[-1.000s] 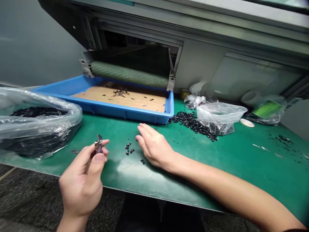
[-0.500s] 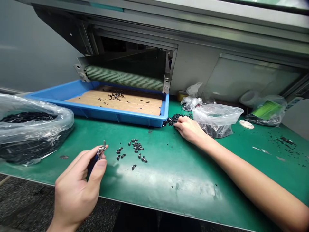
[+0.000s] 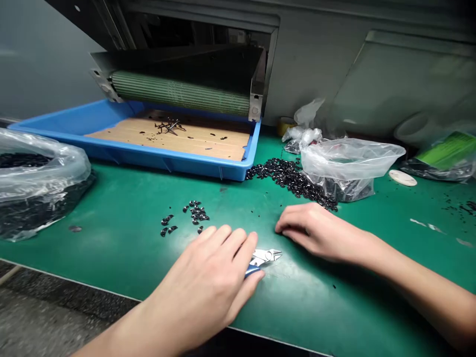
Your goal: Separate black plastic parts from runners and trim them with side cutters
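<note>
Item 1: pliers, blue-handled with a bare metal head; located in front of the blue tray, toward its right end. Handles enclosed by the left grip, fingers wrapped over them; head left exposed, tips slightly parted. Judged light and stiff, best held by the handles; the tips are judged sharp.

Item 2: loose black pieces, small, curved, glossy; scattered in front of the tray. Judged light, hard and somewhat slippery; best pinched singly by the edges.

Item 3: right grip, placed in front of the tray and to its right, fingers curled low over the tabletop; whether anything is pinched cannot be told.

Item 4: heap of black pieces, spread rightward from the tray's front right corner.

Item 5: clear bags: one filled with dark parts, at the tray's front left; another to the tray's right.

Item 6: green sheet, bagged, far right of the tray. No brand or writing can be read on any item.
</note>
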A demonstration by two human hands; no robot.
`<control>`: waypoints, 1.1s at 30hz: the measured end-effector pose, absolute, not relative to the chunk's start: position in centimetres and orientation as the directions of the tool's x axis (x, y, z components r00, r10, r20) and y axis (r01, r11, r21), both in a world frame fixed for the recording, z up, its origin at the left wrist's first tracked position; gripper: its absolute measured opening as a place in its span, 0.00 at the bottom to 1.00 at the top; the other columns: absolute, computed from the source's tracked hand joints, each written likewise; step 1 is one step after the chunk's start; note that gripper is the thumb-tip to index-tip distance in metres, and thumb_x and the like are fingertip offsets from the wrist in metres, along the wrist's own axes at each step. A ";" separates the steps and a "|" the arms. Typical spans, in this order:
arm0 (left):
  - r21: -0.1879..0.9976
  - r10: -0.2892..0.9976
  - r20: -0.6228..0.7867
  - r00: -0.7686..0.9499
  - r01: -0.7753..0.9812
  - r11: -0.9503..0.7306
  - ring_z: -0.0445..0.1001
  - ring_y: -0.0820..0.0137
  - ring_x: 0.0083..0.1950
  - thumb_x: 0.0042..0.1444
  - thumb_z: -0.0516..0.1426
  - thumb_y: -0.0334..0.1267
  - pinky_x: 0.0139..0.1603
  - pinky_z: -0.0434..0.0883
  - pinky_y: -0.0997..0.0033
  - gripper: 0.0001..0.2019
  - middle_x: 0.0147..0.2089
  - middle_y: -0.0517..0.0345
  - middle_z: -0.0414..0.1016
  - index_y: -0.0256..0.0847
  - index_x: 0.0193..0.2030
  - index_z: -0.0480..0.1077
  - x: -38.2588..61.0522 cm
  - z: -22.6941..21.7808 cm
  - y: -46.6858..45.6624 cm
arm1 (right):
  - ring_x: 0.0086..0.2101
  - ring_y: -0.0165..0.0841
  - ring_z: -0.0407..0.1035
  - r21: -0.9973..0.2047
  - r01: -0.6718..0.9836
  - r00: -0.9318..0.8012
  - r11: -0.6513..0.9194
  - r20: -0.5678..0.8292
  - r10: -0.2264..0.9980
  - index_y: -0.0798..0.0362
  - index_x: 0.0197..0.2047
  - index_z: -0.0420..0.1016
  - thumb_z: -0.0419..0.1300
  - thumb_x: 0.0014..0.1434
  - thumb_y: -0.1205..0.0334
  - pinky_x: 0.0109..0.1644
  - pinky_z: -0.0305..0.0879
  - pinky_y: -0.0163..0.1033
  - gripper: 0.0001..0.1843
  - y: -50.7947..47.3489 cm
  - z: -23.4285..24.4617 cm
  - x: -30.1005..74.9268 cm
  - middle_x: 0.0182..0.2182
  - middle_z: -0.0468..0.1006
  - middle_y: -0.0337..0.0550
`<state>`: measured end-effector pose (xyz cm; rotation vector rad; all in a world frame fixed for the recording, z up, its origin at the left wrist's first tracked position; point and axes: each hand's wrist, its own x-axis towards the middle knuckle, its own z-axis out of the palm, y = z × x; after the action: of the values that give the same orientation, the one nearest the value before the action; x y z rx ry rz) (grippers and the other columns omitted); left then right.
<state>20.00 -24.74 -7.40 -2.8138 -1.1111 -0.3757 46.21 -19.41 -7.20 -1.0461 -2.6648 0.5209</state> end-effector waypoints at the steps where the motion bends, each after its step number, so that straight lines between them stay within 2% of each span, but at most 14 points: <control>1: -0.024 0.659 0.217 0.720 0.679 -0.734 0.71 0.59 0.42 0.67 0.50 0.45 0.41 0.66 0.55 0.18 0.44 0.50 0.74 0.37 0.57 0.70 20.6 -7.5 -24.4 | 0.39 0.33 0.72 -0.434 0.602 -0.703 0.670 0.110 0.703 0.53 0.45 0.78 0.55 0.66 0.69 0.45 0.68 0.37 0.10 -20.2 -7.5 46.4 0.39 0.77 0.45; 6: -0.099 0.666 0.105 0.739 0.674 -0.732 0.69 0.59 0.40 0.68 0.47 0.47 0.39 0.63 0.55 0.20 0.42 0.50 0.73 0.37 0.55 0.71 21.9 -7.7 -23.3 | 0.41 0.33 0.71 -0.452 0.553 -0.688 0.700 0.227 0.689 0.52 0.46 0.78 0.53 0.68 0.67 0.45 0.69 0.38 0.12 -21.6 -8.9 47.4 0.42 0.76 0.48; 10: -0.112 0.677 0.079 0.732 0.681 -0.723 0.69 0.58 0.42 0.69 0.46 0.47 0.41 0.62 0.55 0.21 0.44 0.49 0.73 0.36 0.55 0.71 22.0 -7.7 -22.6 | 0.42 0.34 0.72 -0.495 0.517 -0.692 0.698 0.238 0.681 0.52 0.52 0.74 0.54 0.68 0.66 0.46 0.69 0.38 0.12 -21.5 -9.1 47.7 0.42 0.78 0.47; 14: -0.132 0.657 0.067 0.751 0.660 -0.740 0.68 0.58 0.42 0.69 0.46 0.48 0.41 0.61 0.55 0.21 0.44 0.50 0.72 0.36 0.56 0.70 22.4 -7.6 -22.0 | 0.39 0.34 0.73 -0.490 0.525 -0.674 0.696 0.260 0.692 0.52 0.53 0.72 0.55 0.68 0.65 0.44 0.69 0.38 0.12 -21.6 -9.1 48.0 0.39 0.80 0.46; 21: -0.168 0.584 0.059 0.809 0.585 -0.793 0.66 0.59 0.42 0.69 0.45 0.48 0.41 0.59 0.57 0.22 0.43 0.51 0.70 0.35 0.56 0.70 22.8 -7.4 -21.1 | 0.35 0.34 0.72 -0.464 0.489 -0.695 0.738 0.304 0.652 0.53 0.54 0.72 0.54 0.69 0.65 0.40 0.68 0.38 0.12 -21.6 -9.6 48.1 0.36 0.80 0.46; 27: -0.300 0.482 -0.006 0.876 0.458 -0.837 0.65 0.59 0.40 0.70 0.45 0.46 0.38 0.58 0.57 0.21 0.41 0.50 0.68 0.34 0.56 0.69 23.2 -6.2 -20.1 | 0.35 0.33 0.72 -0.478 0.462 -0.694 0.747 0.329 0.640 0.54 0.53 0.73 0.55 0.69 0.66 0.40 0.68 0.38 0.11 -21.4 -9.7 48.3 0.36 0.79 0.46; 33: -0.400 0.379 -0.065 0.923 0.324 -0.857 0.65 0.59 0.36 0.69 0.46 0.44 0.34 0.59 0.56 0.19 0.37 0.51 0.66 0.33 0.50 0.71 23.6 -5.3 -18.9 | 0.34 0.32 0.72 -0.467 0.459 -0.704 0.756 0.329 0.630 0.54 0.51 0.73 0.53 0.70 0.65 0.39 0.67 0.36 0.11 -21.2 -9.6 48.3 0.36 0.79 0.46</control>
<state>23.62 -18.90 -5.33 -2.6943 -0.5121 0.1983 48.32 -21.20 -9.57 -0.8228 -2.4778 0.4869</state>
